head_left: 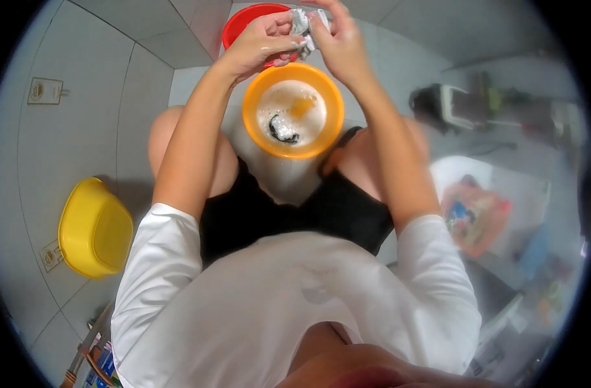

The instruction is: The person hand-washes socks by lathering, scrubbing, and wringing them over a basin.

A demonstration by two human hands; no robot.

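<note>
A bunched, whitish-grey piece of cloth [300, 23] is stretched between my hands at the top of the view. My left hand [264, 43] has its fingers curled on the cloth's left side, with suds on the skin. From the right, my right hand [339, 44] pinches the cloth between thumb and fingers. Below them stands an orange basin [249, 110] of foamy, cloudy water [308, 129]. A dark-edged item [284, 134] pokes out of the foam. Partly behind my left hand is a red basin [238, 27]; its contents are hidden.
A yellow basin [95, 226] hangs on the tiled wall at left, near a wall hook [46, 91]. To the right, blurred, are a white container [460, 171] with a pinkish bag [480, 220] and dark equipment [431, 107]. My knees flank the orange basin.
</note>
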